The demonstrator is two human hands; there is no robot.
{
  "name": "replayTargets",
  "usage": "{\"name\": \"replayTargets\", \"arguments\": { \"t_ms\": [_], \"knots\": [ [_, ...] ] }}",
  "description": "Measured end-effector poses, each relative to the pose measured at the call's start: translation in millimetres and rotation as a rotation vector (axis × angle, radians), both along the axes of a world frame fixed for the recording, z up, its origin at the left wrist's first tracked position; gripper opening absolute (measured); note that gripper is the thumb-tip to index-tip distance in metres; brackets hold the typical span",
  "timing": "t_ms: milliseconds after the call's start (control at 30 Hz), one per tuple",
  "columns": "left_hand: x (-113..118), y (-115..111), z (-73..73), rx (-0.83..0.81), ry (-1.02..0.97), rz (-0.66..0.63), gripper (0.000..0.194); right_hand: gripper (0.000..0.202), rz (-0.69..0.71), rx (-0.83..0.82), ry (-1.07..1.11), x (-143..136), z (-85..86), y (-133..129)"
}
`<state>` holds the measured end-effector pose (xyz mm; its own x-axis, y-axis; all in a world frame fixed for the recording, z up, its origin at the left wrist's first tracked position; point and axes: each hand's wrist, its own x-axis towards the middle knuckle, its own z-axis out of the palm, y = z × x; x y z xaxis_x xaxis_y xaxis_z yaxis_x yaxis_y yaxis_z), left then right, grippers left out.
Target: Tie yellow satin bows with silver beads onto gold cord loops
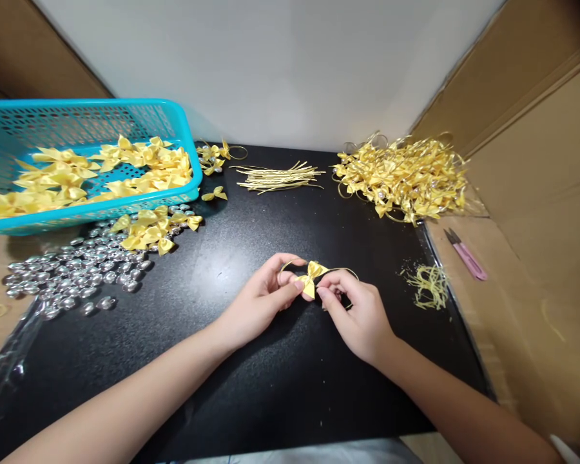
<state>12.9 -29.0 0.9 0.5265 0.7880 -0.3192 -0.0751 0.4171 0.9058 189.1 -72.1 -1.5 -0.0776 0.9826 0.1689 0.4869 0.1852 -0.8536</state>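
Note:
Over the middle of the black tabletop (251, 399), a yellow ribbon bow (312, 276) is pinched in my left hand (274, 283), thumb on its lower left loop. A thin gold cord (344, 269) curves out from both sides of the bow. My right hand (355, 309) is closed at the bow's right side, with thumb and forefinger pinched together. Part of the cord passes by these fingers; what lies between the fingertips is too small to make out.
Back left stands a turquoise basket (193, 148) of yellow bows. Silver beads (77, 277) and loose bows (147, 229) lie before it. Cut gold cords (280, 177), a heap of corded bows (406, 177), cord scraps (430, 285) and pink thread snips (468, 258) lie farther right.

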Motion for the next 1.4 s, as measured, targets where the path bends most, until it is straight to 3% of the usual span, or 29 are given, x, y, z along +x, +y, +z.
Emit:
{"name": "replayTargets", "arguments": {
  "t_ms": [267, 567, 1400],
  "knots": [
    [1.0, -2.0, -1.2, 0.096, 0.008, 0.020, 0.018, 0.012, -0.003, -0.056, 0.002, 0.0, 0.1, -0.2],
    [0.7, -3.8, -4.9, 0.048, -0.082, 0.036, 0.021, 0.013, -0.003, -0.096, -0.008, 0.7, -0.7, -0.2],
    [0.9, -4.3, -2.3, 0.124, 0.110, 0.074, 0.017, 0.014, -0.010, -0.061, -0.027, 0.5, 2.9, -0.6]
  ]
}}
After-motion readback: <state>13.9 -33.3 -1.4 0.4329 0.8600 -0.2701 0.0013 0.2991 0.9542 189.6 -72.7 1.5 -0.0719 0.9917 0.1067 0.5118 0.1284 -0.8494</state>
